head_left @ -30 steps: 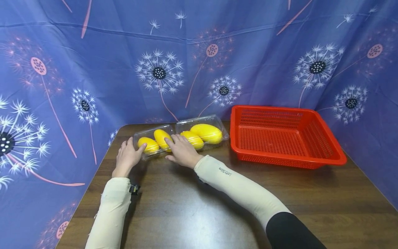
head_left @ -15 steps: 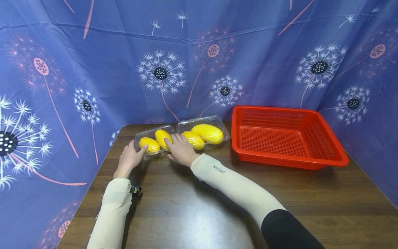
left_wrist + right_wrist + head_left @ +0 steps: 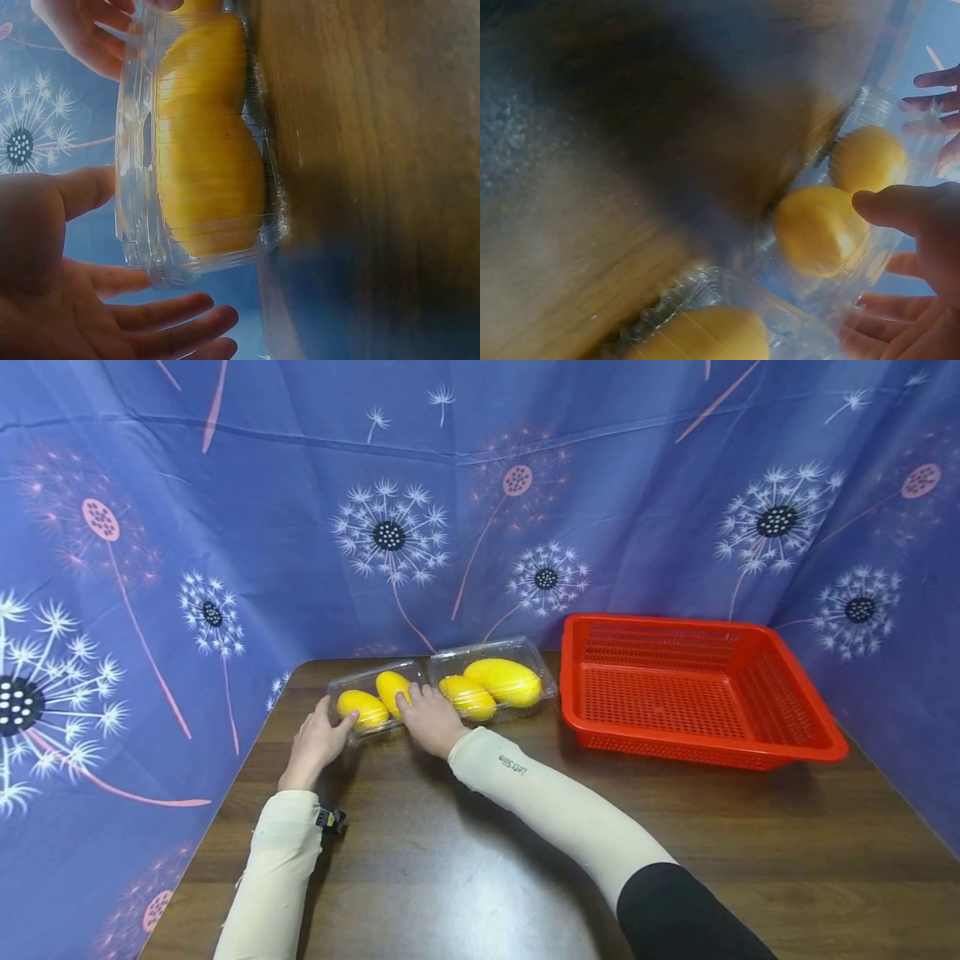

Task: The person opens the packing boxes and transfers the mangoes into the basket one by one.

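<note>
Two clear plastic clamshell containers stand side by side at the table's back, each with yellow mangoes inside. At the left container point(image 3: 348, 681), my left hand point(image 3: 315, 745) lies around the left end, thumb and forefinger touching its corner. Its other fingers point(image 3: 187, 330) extend straight past the end. My right hand point(image 3: 433, 720) rests over the same container's right end, thumb point(image 3: 900, 206) stretched along its near side. It partly hides a mango point(image 3: 392, 692); another mango point(image 3: 362, 708) shows to the left. The right container point(image 3: 543, 672) sits just beyond my right hand, with two mangoes point(image 3: 504, 682).
A red plastic basket point(image 3: 701, 745) with perforated sides stands to the right of the containers. The brown wooden table point(image 3: 480, 852) stretches toward me. A blue dandelion-print curtain point(image 3: 465, 510) hangs behind and at both sides.
My right hand has slid slightly left, closer in on the left container's right end, and its forearm has shifted left. My left hand keeps its place at the corner; the containers stay put.
</note>
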Demonstrator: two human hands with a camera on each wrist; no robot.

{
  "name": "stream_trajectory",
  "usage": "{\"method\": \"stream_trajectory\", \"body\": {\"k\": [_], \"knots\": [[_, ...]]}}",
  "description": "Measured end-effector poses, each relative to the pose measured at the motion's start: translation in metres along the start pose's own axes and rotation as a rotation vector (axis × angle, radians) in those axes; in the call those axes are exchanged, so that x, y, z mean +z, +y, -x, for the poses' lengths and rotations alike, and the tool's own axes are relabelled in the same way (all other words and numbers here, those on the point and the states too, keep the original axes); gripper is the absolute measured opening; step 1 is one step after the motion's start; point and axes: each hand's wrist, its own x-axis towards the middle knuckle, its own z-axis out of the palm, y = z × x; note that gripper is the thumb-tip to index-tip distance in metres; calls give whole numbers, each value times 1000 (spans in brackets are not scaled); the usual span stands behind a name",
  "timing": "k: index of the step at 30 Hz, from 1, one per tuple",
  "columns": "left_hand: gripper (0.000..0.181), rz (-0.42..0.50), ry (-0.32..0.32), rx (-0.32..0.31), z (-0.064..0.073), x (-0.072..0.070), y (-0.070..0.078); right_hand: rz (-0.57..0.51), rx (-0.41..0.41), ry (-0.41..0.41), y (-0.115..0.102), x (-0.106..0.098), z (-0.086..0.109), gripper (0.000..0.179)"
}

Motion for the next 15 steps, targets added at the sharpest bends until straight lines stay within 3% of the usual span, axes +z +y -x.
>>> {"method": "stream_trajectory", "body": {"k": [15], "knots": [[78,11,17,13,0,0,-1,-86,10,-32,-2,-3,-3,35]]}}
